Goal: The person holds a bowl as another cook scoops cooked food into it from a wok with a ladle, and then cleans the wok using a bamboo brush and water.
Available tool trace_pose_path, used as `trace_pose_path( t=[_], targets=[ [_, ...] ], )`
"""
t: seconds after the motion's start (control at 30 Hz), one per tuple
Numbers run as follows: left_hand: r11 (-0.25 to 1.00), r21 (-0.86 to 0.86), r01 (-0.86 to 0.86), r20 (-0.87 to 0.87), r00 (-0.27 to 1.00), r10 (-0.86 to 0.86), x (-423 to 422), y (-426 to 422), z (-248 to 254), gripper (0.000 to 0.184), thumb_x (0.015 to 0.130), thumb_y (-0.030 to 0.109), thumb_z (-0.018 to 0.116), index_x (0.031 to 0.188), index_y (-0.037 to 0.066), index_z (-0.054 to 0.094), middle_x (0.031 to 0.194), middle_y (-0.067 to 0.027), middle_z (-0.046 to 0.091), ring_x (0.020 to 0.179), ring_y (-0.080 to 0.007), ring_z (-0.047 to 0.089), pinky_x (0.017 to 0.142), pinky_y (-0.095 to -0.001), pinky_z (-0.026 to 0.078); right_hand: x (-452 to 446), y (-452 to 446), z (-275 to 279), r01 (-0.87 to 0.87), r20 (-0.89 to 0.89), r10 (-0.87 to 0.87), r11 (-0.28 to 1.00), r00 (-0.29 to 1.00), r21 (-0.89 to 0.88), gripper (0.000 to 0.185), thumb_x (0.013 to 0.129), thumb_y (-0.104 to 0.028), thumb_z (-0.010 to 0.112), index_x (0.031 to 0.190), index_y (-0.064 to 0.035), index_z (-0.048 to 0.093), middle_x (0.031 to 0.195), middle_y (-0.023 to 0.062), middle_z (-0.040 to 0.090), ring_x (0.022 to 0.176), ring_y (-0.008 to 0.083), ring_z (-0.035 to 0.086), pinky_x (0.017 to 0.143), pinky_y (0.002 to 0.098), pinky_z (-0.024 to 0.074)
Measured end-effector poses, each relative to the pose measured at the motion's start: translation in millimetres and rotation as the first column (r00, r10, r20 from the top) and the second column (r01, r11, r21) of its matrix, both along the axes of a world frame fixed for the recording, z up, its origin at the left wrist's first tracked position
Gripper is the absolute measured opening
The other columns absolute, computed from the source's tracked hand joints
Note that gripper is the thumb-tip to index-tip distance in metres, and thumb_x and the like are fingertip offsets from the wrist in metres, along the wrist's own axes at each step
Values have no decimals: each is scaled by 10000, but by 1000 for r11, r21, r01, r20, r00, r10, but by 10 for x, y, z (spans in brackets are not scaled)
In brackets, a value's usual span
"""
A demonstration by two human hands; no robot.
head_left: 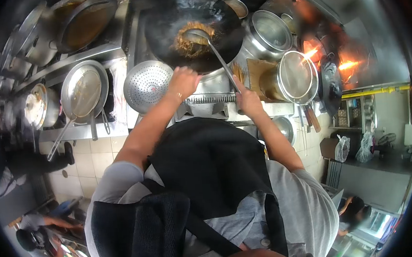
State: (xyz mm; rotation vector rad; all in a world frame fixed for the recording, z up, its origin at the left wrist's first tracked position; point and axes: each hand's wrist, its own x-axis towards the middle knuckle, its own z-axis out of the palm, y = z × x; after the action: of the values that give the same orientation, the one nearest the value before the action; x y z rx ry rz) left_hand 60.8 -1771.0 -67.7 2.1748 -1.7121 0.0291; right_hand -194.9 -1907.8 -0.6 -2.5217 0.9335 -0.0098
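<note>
A large black wok (161, 33) sits in front of me, with brown, saucy food (188, 48) in its middle and steam over it. My left hand (183, 82) is closed at the wok's near rim; the part it grips is hidden under the fingers. My right hand (249, 101) wraps round the long handle of a ladle (221, 58). The ladle's bowl rests in the food. Just left of my left hand lies a round perforated strainer (148, 87).
To the right stand a metal pot (271, 33), a mesh sieve (298, 74) over a container, and open flames (348, 65). On the left are another sieve (84, 91) and a big pan (86, 27) of brown liquid. Other people (36, 236) work behind me.
</note>
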Motion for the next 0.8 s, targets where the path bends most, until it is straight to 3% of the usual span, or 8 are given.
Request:
trace_pose_path(
  t=[0.07, 0.13, 0.17, 0.3, 0.37, 0.5, 0.57, 0.8],
  targets=[
    [994, -99, 35, 128, 992, -22, -182, 458, -204, 377, 1029, 394, 594, 923, 89, 789, 954, -113, 743, 1074, -321, 658, 953, -513, 478, -47, 81, 53, 32, 133, -26, 998, 991, -48, 715, 969, -101, 628, 1623, -285, 404, 897, 304, 696, 833, 517, 677, 803, 567, 541],
    [974, -179, 141, 87, 988, -127, -220, 839, -164, 317, 998, 363, 651, 883, 98, 780, 889, -117, 718, 1000, -313, 652, 912, -486, 476, -274, 227, 331, 8, 214, -13, 1000, 977, 24, 756, 956, -43, 640, 1637, -253, 389, 1104, 309, 713, 1000, 486, 702, 900, 493, 565],
    [994, -48, 99, 57, 994, -96, -235, 828, 35, 293, 986, 342, 664, 861, 97, 764, 889, -114, 716, 973, -311, 652, 918, -474, 471, -393, 271, 410, -33, 325, 30, 999, 945, 6, 769, 953, -37, 642, 1643, -250, 381, 1110, 319, 706, 991, 472, 712, 878, 481, 568],
    [993, -110, 38, 43, 999, -34, 65, 212, 227, 297, 998, 332, 641, 865, 90, 750, 970, -121, 741, 1108, -336, 668, 989, -495, 461, -473, 161, 662, -14, 408, 32, 999, 912, -47, 738, 977, -22, 602, 1654, -163, 347, 1338, 309, 653, 1163, 435, 692, 1002, 441, 527],
    [997, -80, -6, 9, 1000, 7, 191, -26, 89, 324, 1010, 354, 615, 909, 90, 771, 1018, -120, 753, 1124, -331, 669, 989, -496, 463, -377, -59, 733, 69, 282, -111, 986, 953, 155, 697, 993, -61, 584, 1647, -125, 353, 1368, 306, 643, 1175, 409, 694, 1038, 443, 507],
    [1000, -25, -12, 14, 1000, 12, 267, -259, -50, 360, 1021, 376, 587, 923, 92, 786, 1033, -118, 760, 1095, -318, 675, 977, -484, 469, -35, -578, 415, 40, 257, -38, 999, 966, -4, 655, 1010, -115, 570, 1635, -115, 378, 1302, 293, 687, 985, 380, 737, 962, 446, 543],
    [999, 30, -23, 1, 1000, 23, 251, -294, -64, 381, 1028, 381, 570, 917, 89, 788, 1033, -113, 764, 1073, -305, 676, 969, -471, 471, 278, -462, 595, 313, -4, -332, 885, 943, 345, 627, 1012, -155, 565, 1618, -117, 410, 1182, 278, 731, 813, 362, 728, 871, 456, 565],
    [999, 47, 0, 10, 1000, 0, 245, -299, 3, 373, 1029, 374, 570, 942, 87, 790, 1031, -107, 764, 1073, -299, 675, 979, -464, 464, 877, -571, -312, 231, 67, -261, 929, 963, 289, 638, 989, -143, 553, 1614, -168, 426, 1049, 281, 740, 806, 388, 741, 801, 513, 571]
  ],
)
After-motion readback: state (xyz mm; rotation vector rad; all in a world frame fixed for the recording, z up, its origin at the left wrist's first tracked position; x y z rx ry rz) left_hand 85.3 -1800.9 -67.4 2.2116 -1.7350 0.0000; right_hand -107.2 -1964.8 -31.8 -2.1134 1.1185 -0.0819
